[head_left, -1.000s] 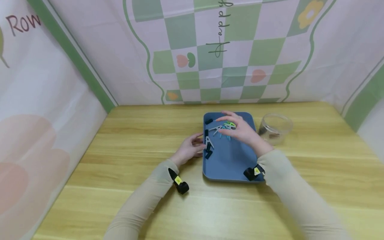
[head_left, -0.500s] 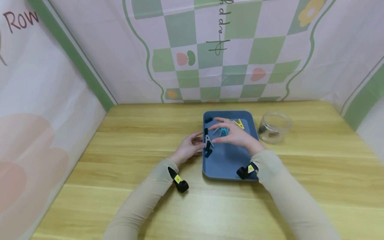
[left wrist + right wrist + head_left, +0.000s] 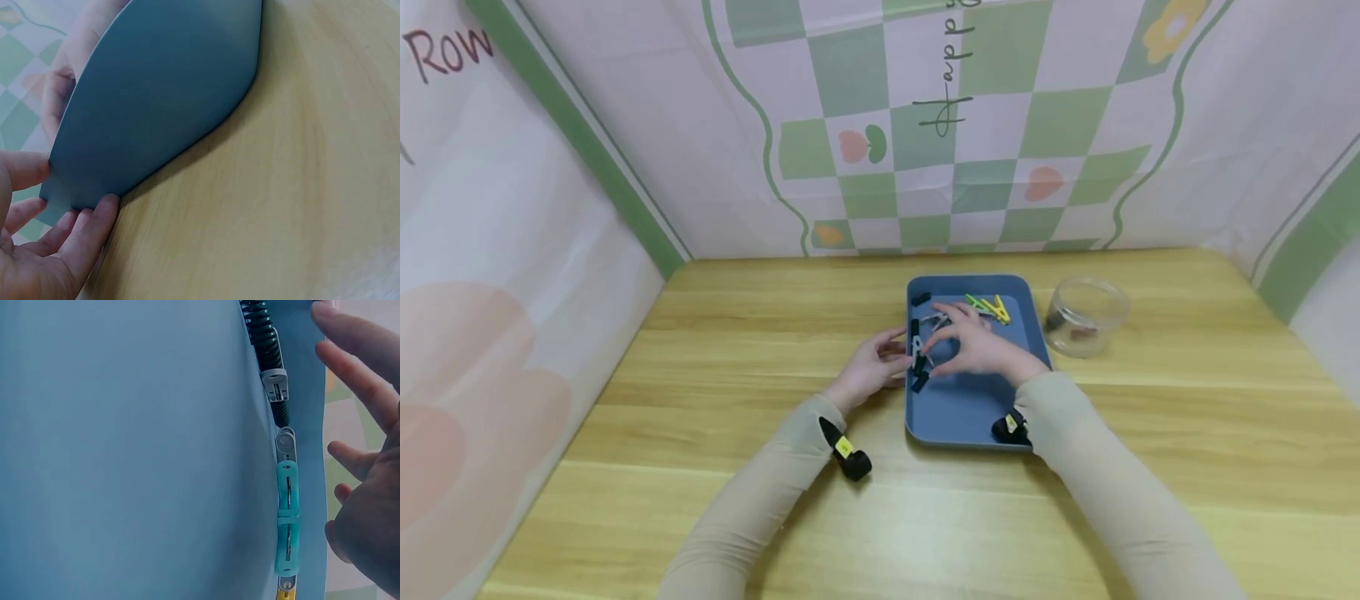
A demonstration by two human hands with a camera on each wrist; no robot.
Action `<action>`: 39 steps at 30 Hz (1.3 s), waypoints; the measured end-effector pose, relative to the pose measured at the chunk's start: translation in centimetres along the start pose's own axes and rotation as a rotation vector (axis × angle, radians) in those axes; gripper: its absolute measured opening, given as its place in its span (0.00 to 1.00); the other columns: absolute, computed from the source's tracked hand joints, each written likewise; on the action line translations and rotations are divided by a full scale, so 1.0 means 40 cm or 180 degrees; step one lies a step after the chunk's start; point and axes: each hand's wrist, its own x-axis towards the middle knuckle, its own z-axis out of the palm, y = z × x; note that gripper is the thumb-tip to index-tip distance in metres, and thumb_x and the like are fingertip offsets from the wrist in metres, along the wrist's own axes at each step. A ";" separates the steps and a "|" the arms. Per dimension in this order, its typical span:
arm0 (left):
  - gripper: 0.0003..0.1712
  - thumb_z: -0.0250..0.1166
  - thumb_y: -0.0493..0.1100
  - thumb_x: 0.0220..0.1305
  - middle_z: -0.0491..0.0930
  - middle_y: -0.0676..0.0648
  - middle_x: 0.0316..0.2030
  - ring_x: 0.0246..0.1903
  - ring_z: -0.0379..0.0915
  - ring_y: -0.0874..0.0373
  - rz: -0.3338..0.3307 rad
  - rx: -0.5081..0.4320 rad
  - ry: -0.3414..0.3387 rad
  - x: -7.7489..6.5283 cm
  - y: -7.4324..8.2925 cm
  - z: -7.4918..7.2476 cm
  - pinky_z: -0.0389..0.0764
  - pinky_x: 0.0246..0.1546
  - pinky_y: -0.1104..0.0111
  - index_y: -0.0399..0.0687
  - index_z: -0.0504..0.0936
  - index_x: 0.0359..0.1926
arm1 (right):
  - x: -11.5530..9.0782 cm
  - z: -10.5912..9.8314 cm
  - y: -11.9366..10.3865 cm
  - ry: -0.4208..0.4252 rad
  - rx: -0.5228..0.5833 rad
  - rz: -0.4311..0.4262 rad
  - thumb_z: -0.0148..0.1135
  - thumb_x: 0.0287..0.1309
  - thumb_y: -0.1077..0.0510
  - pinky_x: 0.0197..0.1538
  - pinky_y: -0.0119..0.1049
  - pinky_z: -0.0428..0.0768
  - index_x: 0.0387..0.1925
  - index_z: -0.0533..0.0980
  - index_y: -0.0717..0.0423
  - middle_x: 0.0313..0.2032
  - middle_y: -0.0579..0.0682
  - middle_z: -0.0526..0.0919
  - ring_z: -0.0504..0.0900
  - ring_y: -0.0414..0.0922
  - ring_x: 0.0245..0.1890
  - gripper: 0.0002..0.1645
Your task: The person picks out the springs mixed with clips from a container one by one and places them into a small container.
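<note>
A blue tray [image 3: 958, 417] lies on the wooden table. At its left wall my left hand [image 3: 871, 371] touches the outside, and the left wrist view has its fingertips [image 3: 107, 205] against the wall. Over the tray reaches my right hand [image 3: 977, 350], fingers spread and nothing visible between them. Close to its fingertips, a grey clothespin [image 3: 917, 348] lies by the left wall among dark, ridged coil-like pieces [image 3: 921, 382]. Yellow [image 3: 1001, 310] and green clothespins [image 3: 973, 302] sit at the tray's far end. A teal clothespin [image 3: 288, 519] shows in the right wrist view; my right hand covers it in the head view.
A clear round jar [image 3: 1086, 321] with a few dark pieces in it stands right of the tray. Another dark piece [image 3: 921, 298] lies in the tray's far left corner. Behind the table [image 3: 760, 333] hangs a checkered cloth [image 3: 917, 142].
My right hand has moved left and nearer to me over the tray, uncovering the yellow and green clothespins. My left hand keeps its place at the tray wall.
</note>
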 end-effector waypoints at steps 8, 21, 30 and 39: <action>0.33 0.57 0.31 0.65 0.67 0.37 0.61 0.58 0.70 0.45 0.0005 0.0018 -0.0004 0.000 0.001 0.002 0.83 0.48 0.59 0.48 0.61 0.70 | -0.006 0.004 0.001 -0.0096 -0.0093 -0.0023 0.75 0.42 0.51 0.64 0.75 0.36 0.38 0.84 0.45 0.73 0.61 0.46 0.35 0.67 0.70 0.16; 0.33 0.57 0.33 0.66 0.67 0.37 0.62 0.58 0.69 0.45 0.0034 0.0105 -0.0029 -0.004 0.003 0.000 0.83 0.48 0.61 0.49 0.60 0.70 | -0.004 0.012 0.004 -0.0157 -0.0261 -0.0073 0.75 0.44 0.52 0.65 0.73 0.34 0.36 0.85 0.44 0.73 0.60 0.47 0.32 0.66 0.71 0.13; 0.34 0.57 0.34 0.66 0.66 0.36 0.63 0.59 0.68 0.44 0.0026 0.0111 -0.0050 -0.010 0.003 0.002 0.82 0.49 0.60 0.49 0.59 0.71 | -0.003 0.017 0.002 -0.0161 -0.0320 -0.0084 0.75 0.44 0.52 0.65 0.73 0.35 0.32 0.85 0.42 0.73 0.59 0.49 0.34 0.66 0.71 0.10; 0.33 0.57 0.33 0.66 0.67 0.36 0.61 0.58 0.69 0.44 0.0036 0.0065 -0.0016 -0.006 0.001 0.004 0.83 0.48 0.60 0.49 0.60 0.70 | -0.001 0.017 -0.009 -0.0216 -0.0307 -0.0131 0.74 0.44 0.53 0.64 0.73 0.34 0.31 0.84 0.44 0.72 0.60 0.50 0.35 0.67 0.70 0.08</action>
